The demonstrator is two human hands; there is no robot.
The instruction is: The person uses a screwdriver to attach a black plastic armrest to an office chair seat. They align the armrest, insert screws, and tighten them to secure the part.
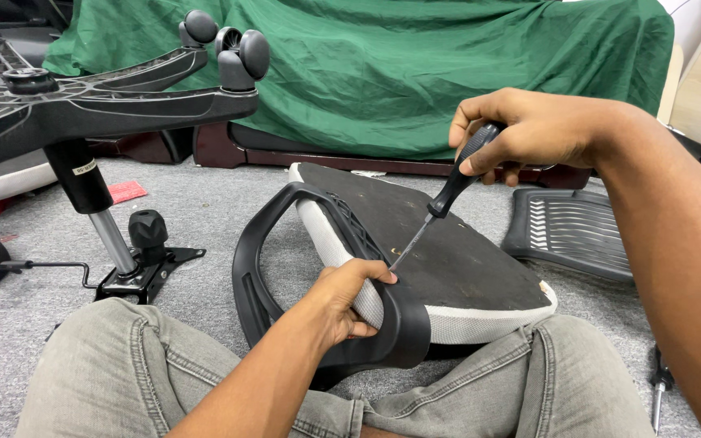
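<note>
Head view: your right hand (529, 130) grips the screwdriver (445, 199), tip on the seat underside (440, 251); your left hand (349, 296) clasps the armrest (285, 268).

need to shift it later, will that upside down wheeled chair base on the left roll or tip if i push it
The chair base looks unlikely to roll: its wheels point up, off the floor. It probably tips easily, with wide arms atop a narrow column and small plate. It looks stiff and fairly heavy.

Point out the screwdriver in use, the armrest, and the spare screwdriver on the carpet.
screwdriver (450, 191), head view, lower end of its black handle.
armrest (250, 276), head view, outer curve of the black loop.
spare screwdriver (660, 388), head view, its shaft beside the right knee.
</note>
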